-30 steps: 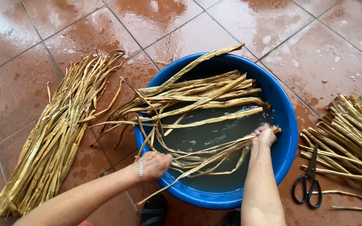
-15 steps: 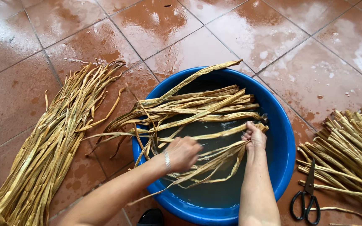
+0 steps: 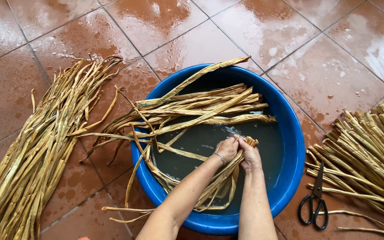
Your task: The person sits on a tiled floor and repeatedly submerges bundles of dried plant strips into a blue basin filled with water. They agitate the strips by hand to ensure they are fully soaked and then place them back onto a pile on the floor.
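Observation:
A round blue basin (image 3: pixel 292 133) holds dark water and long tan dried leaf strips (image 3: pixel 201 106) that hang over its left rim. Over the water, my left hand (image 3: pixel 227 149) and my right hand (image 3: pixel 250 155) meet, both closed around the thick end of one wet bundle of strips (image 3: pixel 221 184). That bundle curves down toward the basin's near rim. A thin bracelet sits on my left wrist.
A long pile of dried strips (image 3: pixel 36 146) lies on the wet red floor tiles at the left. Another stack of strips (image 3: pixel 370 151) lies at the right, with black-handled scissors (image 3: pixel 316 202) on the floor beside it.
My left hand slid right along the bundle from the basin's left rim until it met my right hand. The bundle's ends have gathered together over the water.

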